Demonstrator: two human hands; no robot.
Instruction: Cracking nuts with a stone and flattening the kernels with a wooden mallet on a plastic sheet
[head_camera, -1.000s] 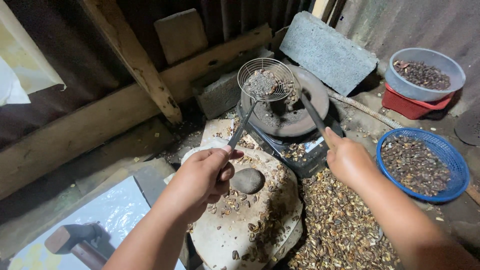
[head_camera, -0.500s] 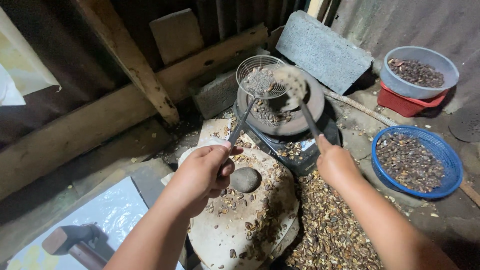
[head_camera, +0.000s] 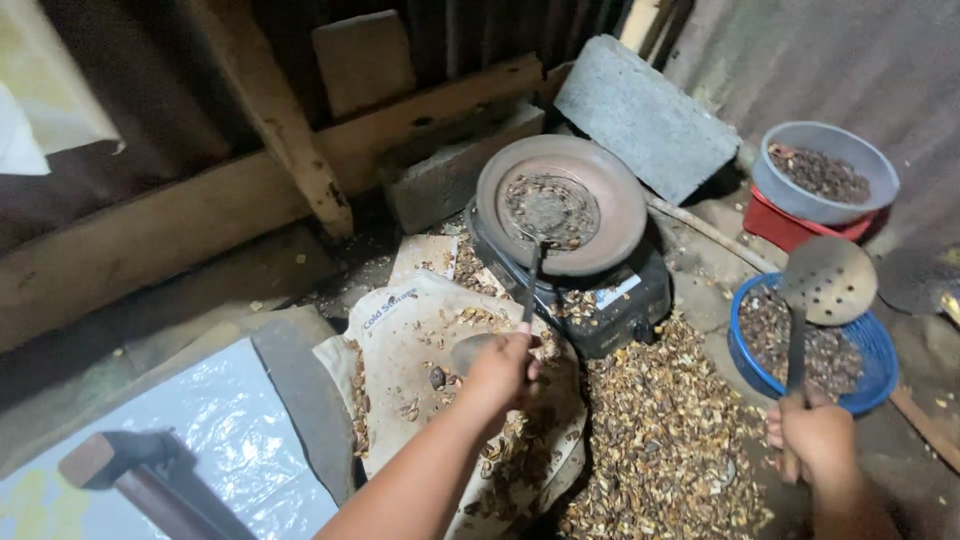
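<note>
Two tools, two hands over the roasting pan

Two long-handled tools are gripped, one in each hand. The left hand (head_camera: 503, 368) is closed around the handle of a wire skimmer (head_camera: 548, 212), whose basket rests in the round pan (head_camera: 620, 200) among dark roasted nuts. The right hand (head_camera: 815, 437) is closed on the handle of a perforated metal ladle (head_camera: 828, 280), held upright above the blue basket (head_camera: 880, 375) of nuts. The pan sits on a small black stove (head_camera: 640, 300). Broken shells (head_camera: 660, 440) cover the floor between the hands. A grey concrete block (head_camera: 645, 115) leans behind the pan, and a grey bowl (head_camera: 825, 175) sits on a red tub (head_camera: 775, 225) to the right.
</note>
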